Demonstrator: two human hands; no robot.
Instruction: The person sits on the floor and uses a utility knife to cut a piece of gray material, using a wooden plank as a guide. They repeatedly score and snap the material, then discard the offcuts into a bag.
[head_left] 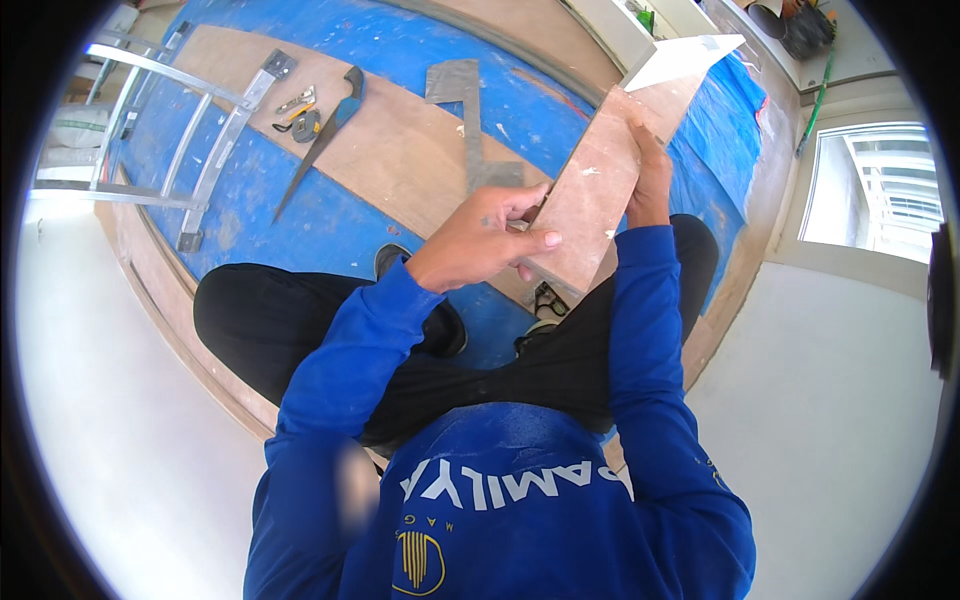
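Observation:
A pale brown wooden board (590, 190) is tilted up in front of me, over my bent legs. My left hand (485, 235) grips its near left end, with the thumb on the face and the fingers partly behind the edge. Along its right edge, my right hand (650, 175) holds the same board, fingers wrapped round the side. A white panel (682, 60) joins or overlaps the board's far end; I cannot tell which. Behind my left hand lies a longer plywood strip (400, 150) on the floor.
A handsaw (330, 130), a tape measure (306, 126) and a yellow-handled tool (296, 102) lie on the plywood. Grey tape-like strips (472, 120) lie nearby. An aluminium ladder (190, 140) is at left. Blue sheeting (380, 45) covers the floor. A louvred window (880, 190) is at right.

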